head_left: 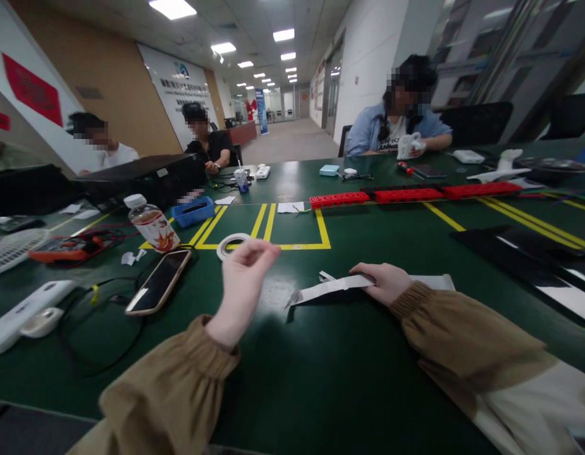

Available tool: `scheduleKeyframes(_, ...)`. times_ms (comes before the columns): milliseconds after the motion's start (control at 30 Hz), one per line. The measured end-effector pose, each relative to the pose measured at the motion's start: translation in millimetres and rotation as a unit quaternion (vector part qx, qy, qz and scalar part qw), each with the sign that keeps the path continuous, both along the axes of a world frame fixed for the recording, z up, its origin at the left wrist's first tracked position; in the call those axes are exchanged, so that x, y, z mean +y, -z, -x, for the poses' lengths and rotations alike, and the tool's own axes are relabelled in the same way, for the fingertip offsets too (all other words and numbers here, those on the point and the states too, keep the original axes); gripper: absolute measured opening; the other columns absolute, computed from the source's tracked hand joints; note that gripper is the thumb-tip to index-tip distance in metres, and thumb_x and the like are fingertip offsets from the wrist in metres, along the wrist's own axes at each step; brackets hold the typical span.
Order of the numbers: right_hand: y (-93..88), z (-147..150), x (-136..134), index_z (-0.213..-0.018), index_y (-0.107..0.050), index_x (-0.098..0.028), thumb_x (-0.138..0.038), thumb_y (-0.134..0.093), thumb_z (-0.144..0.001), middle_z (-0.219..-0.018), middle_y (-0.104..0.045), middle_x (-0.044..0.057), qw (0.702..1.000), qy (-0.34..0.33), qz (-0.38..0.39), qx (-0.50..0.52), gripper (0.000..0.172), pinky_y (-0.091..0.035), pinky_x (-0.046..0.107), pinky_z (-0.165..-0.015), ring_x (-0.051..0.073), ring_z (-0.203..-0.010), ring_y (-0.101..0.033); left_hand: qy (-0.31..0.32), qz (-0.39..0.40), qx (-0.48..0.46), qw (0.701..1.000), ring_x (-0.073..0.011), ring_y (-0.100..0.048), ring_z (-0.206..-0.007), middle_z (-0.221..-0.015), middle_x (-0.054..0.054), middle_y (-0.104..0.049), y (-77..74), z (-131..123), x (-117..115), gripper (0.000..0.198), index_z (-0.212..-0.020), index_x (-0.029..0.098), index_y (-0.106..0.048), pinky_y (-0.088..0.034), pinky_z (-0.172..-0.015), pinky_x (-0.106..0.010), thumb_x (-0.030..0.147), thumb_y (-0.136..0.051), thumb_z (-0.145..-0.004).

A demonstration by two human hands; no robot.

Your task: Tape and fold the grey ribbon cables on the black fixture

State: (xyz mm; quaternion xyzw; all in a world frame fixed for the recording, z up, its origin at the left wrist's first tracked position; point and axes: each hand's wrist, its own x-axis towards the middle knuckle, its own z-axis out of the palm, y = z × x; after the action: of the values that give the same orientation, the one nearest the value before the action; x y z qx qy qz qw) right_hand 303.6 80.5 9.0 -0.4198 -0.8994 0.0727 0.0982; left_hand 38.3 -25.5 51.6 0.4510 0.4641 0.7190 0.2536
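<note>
My left hand [247, 278] is raised above the table with thumb and fingers pressed together in a pinch; anything between them is too small or hidden to make out. Just behind it lies a white roll of tape [224, 246], partly covered by the fingers. My right hand [382, 281] is closed on a long white strip [327, 289], which looks like tape. Its free end curls down at the left, and a small folded bit sticks up near the middle. A pale flat piece [434, 282] shows beyond the right wrist.
Left stand a drink bottle [152, 224], a blue tray [193, 212], a phone [159, 283], an orange multimeter [67, 246], cables and a white power strip [29, 313]. Red bars [408, 195] lie beyond yellow tape lines; black panels [534, 265] lie right. Several people sit around the table.
</note>
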Motion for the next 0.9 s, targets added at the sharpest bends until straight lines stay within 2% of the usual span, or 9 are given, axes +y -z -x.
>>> scheduleKeyframes(67, -0.7, -1, -1, -0.103, -0.062, -0.021, -0.021, -0.046, -0.076, -0.091, -0.069, 0.003, 1.000, 0.005, 0.002, 0.016, 0.032, -0.047, 0.030, -0.069, 0.019, -0.080, -0.064, 0.020, 0.057, 0.046, 0.997, -0.0138, -0.059, -0.071, -0.073, -0.001, -0.063, 14.4, -3, 7, 0.019, -0.074, 0.013, -0.065, -0.048, -0.070, -0.026, 0.031, -0.069, -0.074)
scheduleKeyframes(100, -0.4, -1, -1, -0.103, -0.062, -0.020, -0.021, -0.045, -0.076, -0.092, -0.069, 0.004, 1.000, 0.009, 0.004, 0.024, 0.031, -0.047, 0.031, -0.071, 0.019, -0.081, -0.064, 0.035, 0.085, 0.078, 0.993, -0.0140, -0.059, -0.070, -0.071, -0.001, -0.064, 21.6, -4, 10, 0.019, -0.072, 0.013, -0.066, -0.047, -0.069, -0.026, 0.032, -0.068, -0.074)
scheduleKeyframes(200, 2.3, 0, 0, -0.103, -0.061, -0.019, -0.021, -0.045, -0.078, -0.096, -0.068, 0.005, 0.999, 0.021, 0.013, 0.031, 0.030, -0.048, 0.034, -0.077, 0.020, -0.084, -0.064, 0.095, 0.110, 0.198, 0.969, -0.0172, -0.060, -0.083, -0.085, -0.005, -0.067, 34.8, -7, 12, 0.024, -0.080, 0.015, -0.069, -0.046, -0.080, -0.029, 0.033, -0.054, -0.085)
scheduleKeyframes(300, 5.0, 1, 0, -0.104, -0.061, -0.019, -0.019, -0.046, -0.077, -0.098, -0.068, 0.005, 0.999, 0.038, 0.017, 0.026, 0.031, -0.047, 0.037, -0.081, 0.021, -0.086, -0.064, 0.130, 0.115, 0.269, 0.947, -0.0192, -0.056, -0.101, -0.106, -0.008, -0.062, 34.3, -9, 6, 0.030, -0.100, 0.017, -0.067, -0.042, -0.092, -0.033, 0.032, -0.042, -0.092)
scheduleKeyframes(367, 5.6, 1, -1, -0.104, -0.061, -0.019, -0.019, -0.046, -0.076, -0.098, -0.068, 0.005, 0.998, 0.049, 0.028, 0.034, 0.031, -0.046, 0.038, -0.081, 0.021, -0.087, -0.064, 0.126, 0.144, 0.306, 0.933, -0.0211, -0.052, -0.110, -0.115, -0.008, -0.058, 32.5, -10, 1, 0.030, -0.112, 0.019, -0.062, -0.039, -0.097, -0.036, 0.033, -0.046, -0.090)
scheduleKeyframes(467, 5.3, 1, -2, -0.103, -0.061, -0.020, -0.020, -0.046, -0.076, -0.097, -0.068, 0.004, 0.996, 0.059, 0.048, 0.047, 0.031, -0.045, 0.038, -0.081, 0.020, -0.087, -0.063, 0.110, 0.184, 0.365, 0.906, -0.0251, -0.048, -0.115, -0.122, -0.009, -0.053, 34.0, -10, -3, 0.037, -0.118, 0.021, -0.059, -0.036, -0.100, -0.041, 0.036, -0.057, -0.083)
scheduleKeyframes(633, 8.9, -1, -4, -0.100, -0.062, -0.019, -0.019, -0.044, -0.075, -0.095, -0.067, 0.005, 0.995, 0.050, 0.042, 0.072, 0.030, -0.042, 0.041, -0.081, 0.021, -0.088, -0.061, 0.152, 0.200, 0.343, 0.905, -0.0207, -0.055, -0.102, -0.108, -0.008, -0.062, 34.5, -7, 2, 0.029, -0.106, 0.021, -0.067, -0.042, -0.092, -0.035, 0.031, -0.044, -0.092)
scheduleKeyframes(733, 14.2, -1, -5, -0.101, -0.062, -0.019, -0.019, -0.045, -0.074, -0.094, -0.066, 0.005, 0.994, 0.044, 0.009, 0.098, 0.031, -0.042, 0.041, -0.079, 0.021, -0.086, -0.060, 0.175, 0.204, 0.315, 0.910, -0.0184, -0.057, -0.097, -0.106, -0.006, -0.063, 30.1, -5, 2, 0.031, -0.110, 0.021, -0.065, -0.043, -0.088, -0.030, 0.032, -0.041, -0.094)
scheduleKeyframes(900, 16.6, 1, -7, -0.109, -0.059, -0.020, -0.016, -0.052, -0.071, -0.093, -0.063, 0.006, 0.991, 0.022, -0.037, 0.126, 0.039, -0.041, 0.040, -0.080, 0.022, -0.087, -0.057, 0.177, 0.228, 0.277, 0.917, -0.0186, -0.057, -0.099, -0.107, -0.006, -0.063, 25.3, -2, 1, 0.032, -0.111, 0.021, -0.065, -0.042, -0.087, -0.028, 0.034, -0.041, -0.094)
